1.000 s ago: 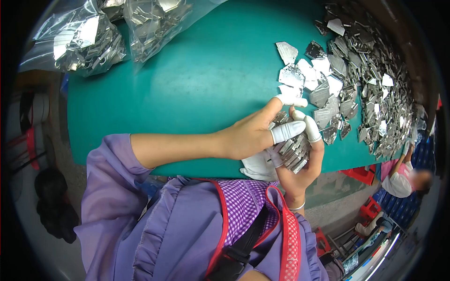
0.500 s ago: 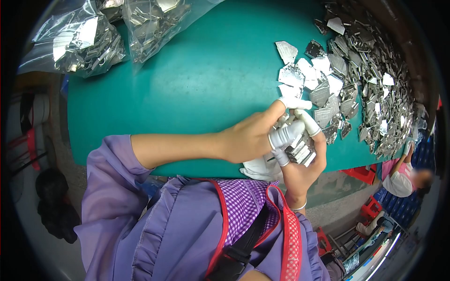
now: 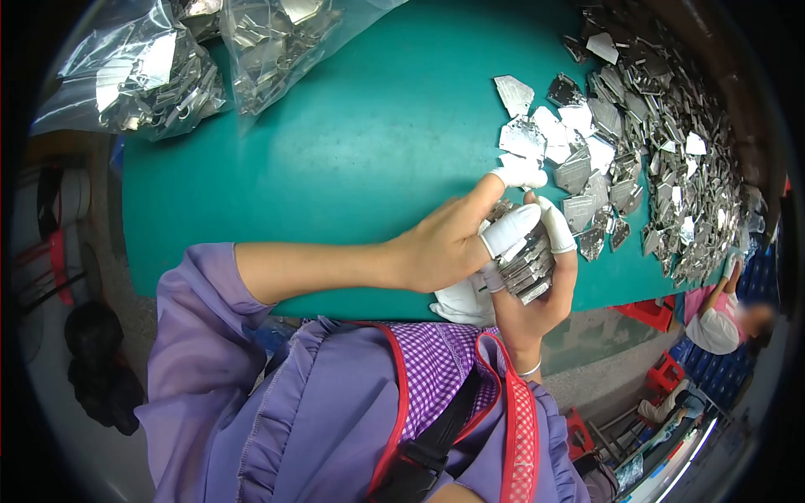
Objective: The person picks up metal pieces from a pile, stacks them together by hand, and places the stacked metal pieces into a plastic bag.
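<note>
A stack of small metal pieces point(image 3: 527, 267) sits between my two hands. My right hand point(image 3: 537, 312) cups it from below and from the right, fingers curled round it. From the left, my left hand point(image 3: 449, 243) reaches over the stack, with one white-covered finger pressed on its top and another stretched past its far side. White covers are on fingertips of both hands. Just beyond my fingers, flat silvery plates point(image 3: 521, 137) lie loosely spread on the green table point(image 3: 335, 159).
A large heap of metal pieces point(image 3: 696, 193) covers the right side. Two clear bags point(image 3: 163, 80) of metal parts stand at the upper left. White cloth point(image 3: 464, 303) lies at the near edge. Another person point(image 3: 719, 323) sits at far right, near red stools point(image 3: 665, 373).
The stack in my hands looks more even and shows more of its edges. My left hand's fingers have shifted slightly left; the right hand has turned a little.
</note>
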A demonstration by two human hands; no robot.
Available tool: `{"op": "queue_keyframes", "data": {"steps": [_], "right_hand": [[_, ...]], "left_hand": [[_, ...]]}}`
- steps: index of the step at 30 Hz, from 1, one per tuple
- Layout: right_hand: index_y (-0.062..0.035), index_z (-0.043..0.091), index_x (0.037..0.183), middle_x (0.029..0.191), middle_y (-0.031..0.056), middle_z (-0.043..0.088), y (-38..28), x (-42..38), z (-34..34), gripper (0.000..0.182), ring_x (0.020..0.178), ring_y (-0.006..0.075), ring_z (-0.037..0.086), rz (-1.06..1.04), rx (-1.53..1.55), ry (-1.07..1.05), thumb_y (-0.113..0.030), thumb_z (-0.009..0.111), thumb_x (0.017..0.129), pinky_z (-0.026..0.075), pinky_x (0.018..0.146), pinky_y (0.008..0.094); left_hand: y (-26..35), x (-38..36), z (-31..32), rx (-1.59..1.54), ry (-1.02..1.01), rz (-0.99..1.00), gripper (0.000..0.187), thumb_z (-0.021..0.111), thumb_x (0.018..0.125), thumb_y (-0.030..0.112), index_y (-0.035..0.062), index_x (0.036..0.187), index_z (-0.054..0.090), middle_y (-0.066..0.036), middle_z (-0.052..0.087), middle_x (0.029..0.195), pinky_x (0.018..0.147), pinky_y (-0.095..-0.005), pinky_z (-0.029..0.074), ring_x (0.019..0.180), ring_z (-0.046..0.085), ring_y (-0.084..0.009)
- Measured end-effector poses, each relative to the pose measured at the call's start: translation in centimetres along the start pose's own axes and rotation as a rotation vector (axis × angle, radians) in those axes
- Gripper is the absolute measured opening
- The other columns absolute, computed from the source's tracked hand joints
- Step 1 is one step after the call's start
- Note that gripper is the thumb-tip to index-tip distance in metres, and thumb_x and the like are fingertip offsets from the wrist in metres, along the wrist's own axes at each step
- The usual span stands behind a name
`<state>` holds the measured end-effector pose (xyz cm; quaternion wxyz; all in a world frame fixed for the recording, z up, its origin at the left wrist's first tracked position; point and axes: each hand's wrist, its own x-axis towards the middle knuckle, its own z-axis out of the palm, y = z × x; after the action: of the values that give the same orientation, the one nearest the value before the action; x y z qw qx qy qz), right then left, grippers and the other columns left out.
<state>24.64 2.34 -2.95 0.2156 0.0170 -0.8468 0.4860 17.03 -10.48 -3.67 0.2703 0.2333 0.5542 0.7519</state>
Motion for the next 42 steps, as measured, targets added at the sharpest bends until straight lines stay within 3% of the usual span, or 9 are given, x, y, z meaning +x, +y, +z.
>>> {"op": "queue_keyframes", "data": {"steps": [3, 6, 16, 18, 22, 28, 36, 38, 42], "right_hand": [[0.004, 0.049, 0.123, 0.117, 0.0175, 0.058, 0.0, 0.3, 0.2, 0.067, 0.102, 0.0282, 0.059, -0.013, -0.085, 0.047, -0.003, 0.08, 0.063, 0.047, 0.088, 0.0336], [0.0043, 0.049, 0.123, 0.115, 0.0157, 0.057, -0.4, 0.2, 0.0, 0.067, 0.103, 0.0266, 0.059, 0.025, -0.093, -0.001, 0.001, 0.078, 0.063, 0.046, 0.089, 0.0335], [0.0042, 0.041, 0.13, 0.127, 0.0184, 0.052, -0.7, 0.4, -0.5, 0.072, 0.116, 0.027, 0.052, 0.12, 0.029, -0.034, 0.005, 0.075, 0.066, 0.043, 0.098, 0.0356], [0.0051, 0.039, 0.132, 0.129, 0.021, 0.05, -0.6, 0.3, -0.4, 0.069, 0.12, 0.0285, 0.049, 0.078, -0.014, -0.057, 0.012, 0.067, 0.069, 0.042, 0.1, 0.0368], [0.0051, 0.04, 0.13, 0.128, 0.0205, 0.05, -0.5, 0.5, -0.3, 0.068, 0.119, 0.0281, 0.05, 0.083, 0.007, -0.064, 0.01, 0.069, 0.069, 0.043, 0.098, 0.0365], [0.0028, 0.047, 0.124, 0.12, 0.018, 0.056, -0.8, 0.6, 0.1, 0.067, 0.109, 0.0277, 0.057, 0.052, 0.119, 0.005, 0.005, 0.073, 0.062, 0.046, 0.092, 0.0335], [0.0019, 0.049, 0.122, 0.119, 0.0169, 0.058, -0.2, -0.5, 0.1, 0.066, 0.105, 0.0271, 0.06, 0.06, -0.014, -0.013, 0.0, 0.076, 0.062, 0.047, 0.09, 0.0334], [0.0021, 0.048, 0.123, 0.119, 0.017, 0.058, -0.1, -0.3, 0.0, 0.066, 0.106, 0.027, 0.059, 0.04, -0.014, -0.007, 0.0, 0.076, 0.063, 0.046, 0.091, 0.0334], [0.0028, 0.045, 0.126, 0.12, 0.0172, 0.056, -0.6, 0.1, 0.1, 0.069, 0.11, 0.0274, 0.057, 0.082, 0.093, 0.001, 0.0, 0.075, 0.064, 0.045, 0.094, 0.0345]], "left_hand": [[0.2, -0.2, 0.2, 0.105, -0.041, -0.049, 0.042, 0.046, 0.097, 0.029, -0.0015, 0.123, 0.035, -0.018, 0.059, 0.1, 0.077, -0.0353, 0.047, 0.091, 0.06, -0.0263], [-0.1, -0.1, 0.4, 0.198, 0.06, 0.194, 0.038, 0.046, 0.096, 0.028, -0.0019, 0.119, 0.038, -0.018, 0.06, 0.093, 0.073, -0.0351, 0.047, 0.085, 0.062, -0.0292], [-0.2, 0.1, 0.0, 0.017, -0.017, -0.045, 0.037, 0.047, 0.096, 0.026, 0.0015, 0.122, 0.037, -0.018, 0.06, 0.097, 0.075, -0.0348, 0.047, 0.088, 0.061, -0.0241], [0.2, 0.1, 0.0, 0.068, -0.066, -0.017, 0.041, 0.047, 0.096, 0.027, 0.0017, 0.126, 0.034, -0.02, 0.059, 0.101, 0.078, -0.0354, 0.047, 0.092, 0.061, -0.0261], [0.1, 0.1, -0.1, 0.067, -0.088, 0.011, 0.052, 0.047, 0.096, 0.031, -0.0005, 0.131, 0.026, -0.023, 0.056, 0.108, 0.083, -0.037, 0.046, 0.1, 0.059, -0.0295], [-0.8, 0.2, 0.1, 0.225, -0.103, 0.305, 0.07, 0.049, 0.094, 0.037, -0.0052, 0.135, 0.012, -0.027, 0.05, 0.114, 0.091, -0.0391, 0.042, 0.109, 0.054, -0.0324], [0.8, 0.2, -0.3, -0.111, -0.134, -0.127, 0.056, 0.048, 0.096, 0.035, -0.003, 0.126, 0.019, -0.024, 0.045, 0.118, 0.093, -0.0348, 0.04, 0.111, 0.051, -0.027], [-0.3, 0.1, -0.5, 0.031, -0.2, 0.003, 0.056, 0.048, 0.096, 0.034, -0.0016, 0.128, 0.019, -0.02, 0.046, 0.117, 0.094, -0.0337, 0.04, 0.111, 0.05, -0.0258], [-0.2, 0.6, -0.3, -0.118, -0.148, -0.169, 0.069, 0.055, 0.091, 0.04, -0.0005, 0.134, 0.021, -0.02, 0.046, 0.12, 0.095, -0.0339, 0.04, 0.114, 0.049, -0.0265]]}}
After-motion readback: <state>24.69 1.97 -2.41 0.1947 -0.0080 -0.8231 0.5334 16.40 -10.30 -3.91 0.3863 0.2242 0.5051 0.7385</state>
